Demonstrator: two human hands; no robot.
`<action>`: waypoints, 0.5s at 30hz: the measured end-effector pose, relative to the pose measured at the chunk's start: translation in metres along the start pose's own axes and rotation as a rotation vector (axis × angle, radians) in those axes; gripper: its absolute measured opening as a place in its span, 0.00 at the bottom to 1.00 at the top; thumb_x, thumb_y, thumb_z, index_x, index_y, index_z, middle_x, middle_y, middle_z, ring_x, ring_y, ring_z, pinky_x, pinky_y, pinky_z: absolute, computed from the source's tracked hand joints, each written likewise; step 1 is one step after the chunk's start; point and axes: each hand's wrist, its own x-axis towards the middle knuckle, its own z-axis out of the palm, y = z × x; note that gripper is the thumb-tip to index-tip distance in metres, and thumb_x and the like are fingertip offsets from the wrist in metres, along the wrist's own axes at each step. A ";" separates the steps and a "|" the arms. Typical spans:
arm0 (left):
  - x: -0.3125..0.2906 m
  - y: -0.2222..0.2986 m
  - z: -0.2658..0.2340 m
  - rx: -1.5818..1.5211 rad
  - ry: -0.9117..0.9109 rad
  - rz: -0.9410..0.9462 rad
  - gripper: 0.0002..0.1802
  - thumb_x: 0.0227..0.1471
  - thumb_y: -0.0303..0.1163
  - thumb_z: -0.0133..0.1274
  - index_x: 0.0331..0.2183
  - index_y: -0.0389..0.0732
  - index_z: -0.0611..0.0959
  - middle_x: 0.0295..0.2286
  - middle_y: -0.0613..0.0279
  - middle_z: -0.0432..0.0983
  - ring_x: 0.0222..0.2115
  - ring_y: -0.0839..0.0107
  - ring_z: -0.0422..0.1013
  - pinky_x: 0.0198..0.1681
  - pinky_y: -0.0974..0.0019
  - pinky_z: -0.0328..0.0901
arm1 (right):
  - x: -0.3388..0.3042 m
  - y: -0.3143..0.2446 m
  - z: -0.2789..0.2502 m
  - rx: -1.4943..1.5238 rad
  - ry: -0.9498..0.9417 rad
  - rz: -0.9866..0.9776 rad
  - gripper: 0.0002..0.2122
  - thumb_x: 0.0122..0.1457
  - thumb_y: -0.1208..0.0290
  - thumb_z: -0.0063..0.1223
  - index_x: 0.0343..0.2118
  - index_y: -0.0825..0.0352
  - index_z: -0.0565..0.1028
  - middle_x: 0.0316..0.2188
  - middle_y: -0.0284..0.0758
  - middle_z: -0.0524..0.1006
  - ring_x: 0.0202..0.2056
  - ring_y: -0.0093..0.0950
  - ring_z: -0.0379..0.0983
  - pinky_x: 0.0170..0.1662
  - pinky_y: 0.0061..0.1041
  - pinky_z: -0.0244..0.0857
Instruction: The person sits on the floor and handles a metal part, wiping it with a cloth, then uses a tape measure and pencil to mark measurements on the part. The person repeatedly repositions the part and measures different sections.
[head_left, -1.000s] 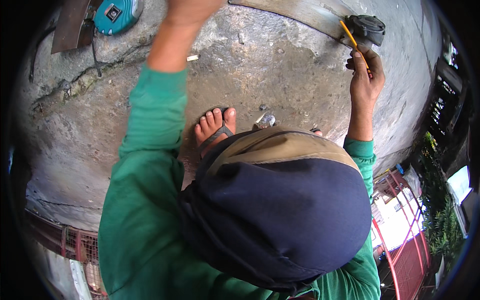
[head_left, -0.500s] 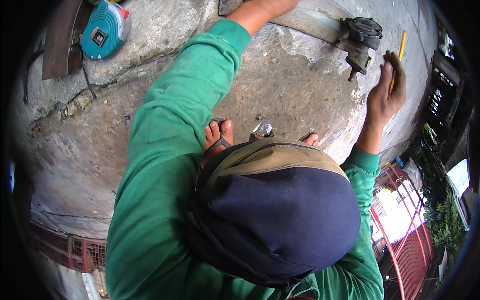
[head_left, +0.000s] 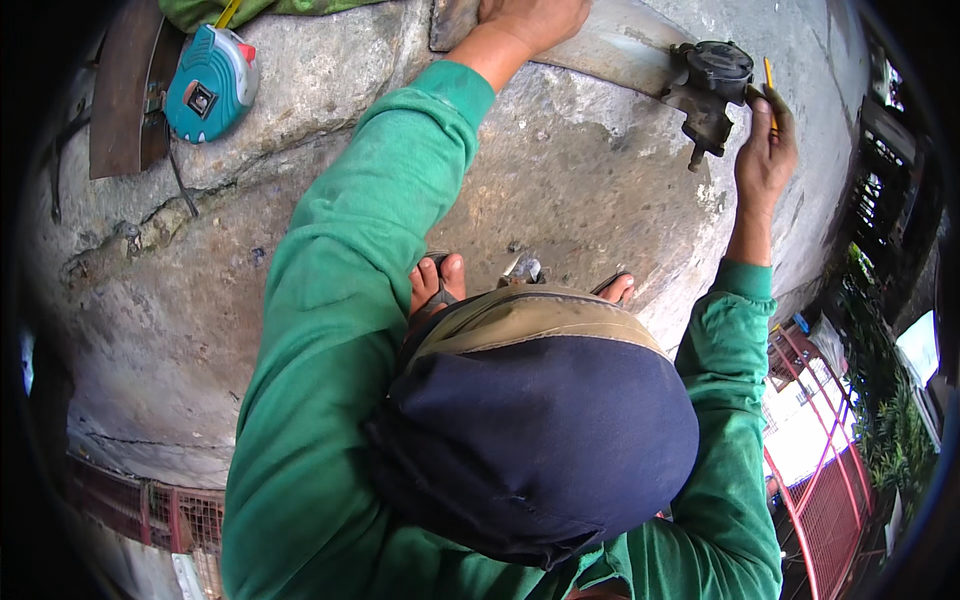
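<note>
A flat grey metal bar (head_left: 610, 45) lies on the concrete near the top edge. At its right end sits a dark round metal fitting (head_left: 718, 66) with a bracket and small knob below. My left hand (head_left: 530, 22) rests on the bar's left part; its fingers are mostly hidden or cut off by the picture's edge. My right hand (head_left: 768, 160) is closed round a yellow pencil (head_left: 769, 75), which points up past the fingers. Its fingertips are close beside the fitting's right side; whether they touch it I cannot tell.
A teal tape measure (head_left: 205, 90) lies at the upper left beside a brown metal strip (head_left: 122, 100) and green cloth (head_left: 290, 6). A crack runs across the concrete ground (head_left: 180, 330). My sandalled feet are below the bar. Red mesh fencing (head_left: 825, 510) stands at the lower right.
My right hand has moved up and left toward the fitting with the pencil, its fingers more curled. My left hand stays on the bar. The bar and fitting appear slightly farther left in the picture.
</note>
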 end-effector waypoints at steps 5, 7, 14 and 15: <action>-0.002 -0.004 -0.007 0.063 -0.006 0.004 0.06 0.49 0.36 0.58 0.28 0.46 0.86 0.38 0.61 0.75 0.46 0.59 0.67 0.49 0.50 0.60 | -0.013 -0.060 -0.022 0.273 0.085 -0.050 0.18 0.72 0.66 0.48 0.55 0.75 0.77 0.36 0.38 0.82 0.35 0.23 0.76 0.43 0.25 0.73; -0.001 -0.002 -0.007 0.036 0.001 0.014 0.07 0.49 0.36 0.57 0.28 0.46 0.86 0.38 0.60 0.75 0.46 0.59 0.68 0.49 0.50 0.60 | -0.029 -0.071 -0.021 0.305 0.021 0.043 0.16 0.71 0.67 0.49 0.48 0.75 0.81 0.30 0.38 0.82 0.31 0.25 0.78 0.38 0.26 0.74; -0.001 -0.002 -0.001 0.014 0.006 -0.032 0.10 0.52 0.33 0.51 0.29 0.44 0.87 0.37 0.58 0.76 0.45 0.58 0.69 0.49 0.50 0.59 | -0.066 -0.059 0.003 0.335 -0.130 0.308 0.12 0.68 0.74 0.55 0.48 0.76 0.80 0.37 0.43 0.84 0.34 0.27 0.81 0.36 0.26 0.76; -0.002 -0.002 0.001 0.018 0.001 -0.034 0.10 0.53 0.33 0.50 0.29 0.44 0.87 0.37 0.58 0.76 0.45 0.58 0.69 0.49 0.50 0.59 | -0.069 -0.058 0.004 0.329 -0.145 0.305 0.12 0.68 0.74 0.55 0.49 0.76 0.80 0.38 0.43 0.84 0.34 0.28 0.82 0.36 0.26 0.76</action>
